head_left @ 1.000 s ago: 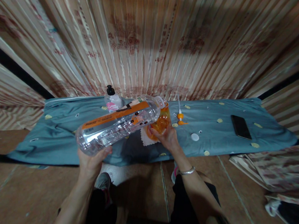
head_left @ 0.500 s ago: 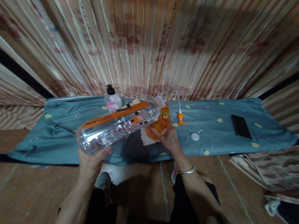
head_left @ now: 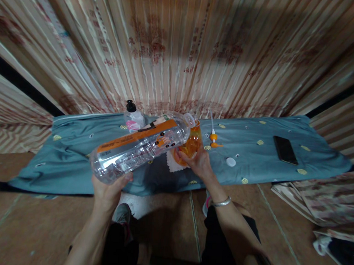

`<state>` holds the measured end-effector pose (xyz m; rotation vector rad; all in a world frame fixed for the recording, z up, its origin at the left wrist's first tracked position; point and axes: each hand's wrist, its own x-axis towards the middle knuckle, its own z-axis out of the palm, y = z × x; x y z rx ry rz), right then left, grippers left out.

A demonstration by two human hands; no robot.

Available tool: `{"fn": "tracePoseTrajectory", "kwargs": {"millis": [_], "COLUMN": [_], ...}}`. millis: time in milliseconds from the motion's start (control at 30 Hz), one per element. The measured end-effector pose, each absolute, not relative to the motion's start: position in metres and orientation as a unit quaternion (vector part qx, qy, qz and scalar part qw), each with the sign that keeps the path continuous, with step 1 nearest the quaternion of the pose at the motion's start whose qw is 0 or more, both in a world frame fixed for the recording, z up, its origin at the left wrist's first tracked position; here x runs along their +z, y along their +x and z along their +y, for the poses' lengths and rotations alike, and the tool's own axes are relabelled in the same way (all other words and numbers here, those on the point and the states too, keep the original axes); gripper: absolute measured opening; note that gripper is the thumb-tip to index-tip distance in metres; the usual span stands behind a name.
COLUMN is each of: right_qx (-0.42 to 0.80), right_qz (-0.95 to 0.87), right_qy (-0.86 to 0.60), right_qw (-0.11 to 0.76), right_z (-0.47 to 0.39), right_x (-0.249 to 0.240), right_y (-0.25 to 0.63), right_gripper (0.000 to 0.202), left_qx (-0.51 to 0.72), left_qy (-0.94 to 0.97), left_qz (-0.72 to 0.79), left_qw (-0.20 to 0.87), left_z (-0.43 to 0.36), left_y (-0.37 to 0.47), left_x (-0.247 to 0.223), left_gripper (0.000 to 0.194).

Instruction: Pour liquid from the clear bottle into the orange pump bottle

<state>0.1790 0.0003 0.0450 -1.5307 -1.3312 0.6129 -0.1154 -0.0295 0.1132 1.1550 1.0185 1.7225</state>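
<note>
My left hand (head_left: 108,188) grips the lower end of a large clear plastic bottle (head_left: 139,146) with an orange label. The bottle is tilted, its open mouth up at the right, over the neck of an orange see-through pump bottle (head_left: 193,142). Wrapped round the orange bottle is my right hand (head_left: 201,161), a silver bangle on its wrist. Beneath that bottle lies a white scalloped cloth (head_left: 172,162). The orange pump head (head_left: 215,139) with its tube rests just to the right, and a white cap (head_left: 231,161) lies nearer me.
A blue-green cloth with yellow prints covers the low bench (head_left: 71,157). Behind my left hand's bottle stands a clear bottle with a black cap (head_left: 132,114). A dark phone (head_left: 285,149) lies at the right. Striped curtains (head_left: 177,47) hang behind and at both sides.
</note>
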Motion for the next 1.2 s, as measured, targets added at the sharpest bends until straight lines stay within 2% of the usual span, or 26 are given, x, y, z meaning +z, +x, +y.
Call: {"fn": "tracePoseTrajectory", "kwargs": {"millis": [233, 1000, 1200], "right_qx": [0.246, 0.237, 0.235], "right_qz": [-0.549, -0.544, -0.550], "right_qy": [-0.643, -0.654, -0.656], "right_qw": [0.475, 0.468, 0.460], "right_z": [0.0006, 0.0000, 0.0006], "right_x": [0.0430, 0.0438, 0.0421], "right_y": [0.1806, 0.1802, 0.1805], "right_gripper": [0.081, 0.083, 0.081], "left_qx": [0.693, 0.699, 0.695], "left_qy": [0.447, 0.446, 0.447], "left_qz": [0.394, 0.382, 0.391], "left_qw": [0.406, 0.408, 0.406], "left_z": [-0.0287, -0.0293, -0.0299], "left_y": [-0.1167, -0.1153, -0.1168], "left_x": [0.1113, 0.1121, 0.1094], "left_gripper": [0.087, 0.083, 0.088]}}
